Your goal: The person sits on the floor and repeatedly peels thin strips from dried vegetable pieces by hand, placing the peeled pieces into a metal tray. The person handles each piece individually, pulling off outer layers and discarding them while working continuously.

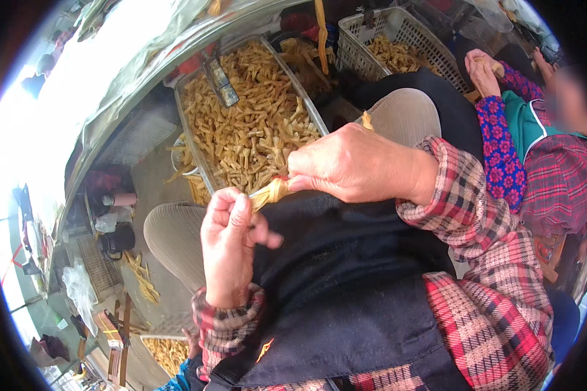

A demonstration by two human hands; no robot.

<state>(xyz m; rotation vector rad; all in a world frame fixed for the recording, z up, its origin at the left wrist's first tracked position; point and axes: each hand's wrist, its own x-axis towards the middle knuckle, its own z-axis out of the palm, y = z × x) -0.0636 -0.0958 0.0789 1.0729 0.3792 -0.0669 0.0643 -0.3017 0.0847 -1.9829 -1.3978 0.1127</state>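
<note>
Between my two hands, above the dark apron, is a yellowish knotted strip bundle [272,191]. My left hand [235,232] pinches its loose end between thumb and forefinger, where a thin shiny piece shows. My right hand [342,163] is closed on the other end, its thumb along the strip, and a bit of yellow material sticks up behind the knuckles. Just beyond my hands stands a clear plastic bin [301,83] full of similar yellow-brown knotted pieces. What the pieces are made of I cannot tell for sure.
A plastic crate [359,41] with more pieces stands at the upper right, near a co-worker's hands [483,73]. A metal-like tool [222,80] rests on the bin's pieces. Yellow strips [142,281] lie on the floor at left. Another filled bin [164,337] is at lower left, beside another person's hand.
</note>
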